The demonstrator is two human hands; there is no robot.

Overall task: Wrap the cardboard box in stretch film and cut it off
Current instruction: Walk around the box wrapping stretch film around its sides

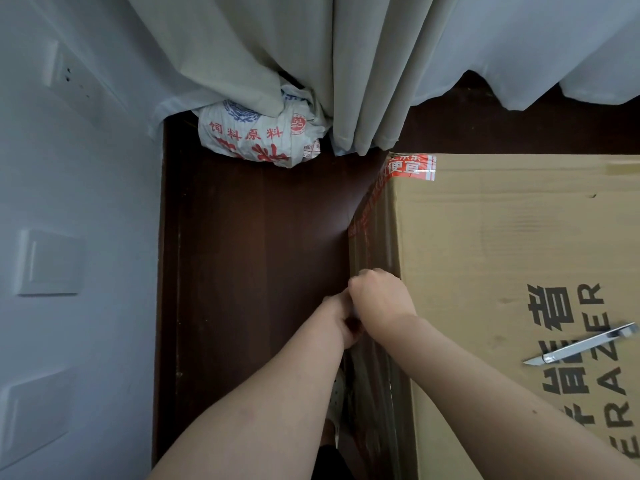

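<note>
Head view: left hand point(343, 323) half-hidden.

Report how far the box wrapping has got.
Done: clear stretch film already covers the brown cardboard box's left side. In hand: left hand and right hand work the film there, grip unclear. Left: cutting; the silver utility knife lies untouched on top.

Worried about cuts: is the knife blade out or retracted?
Out: the knife lies on the box, a pointed blade tip showing at its lower-left end.
</note>
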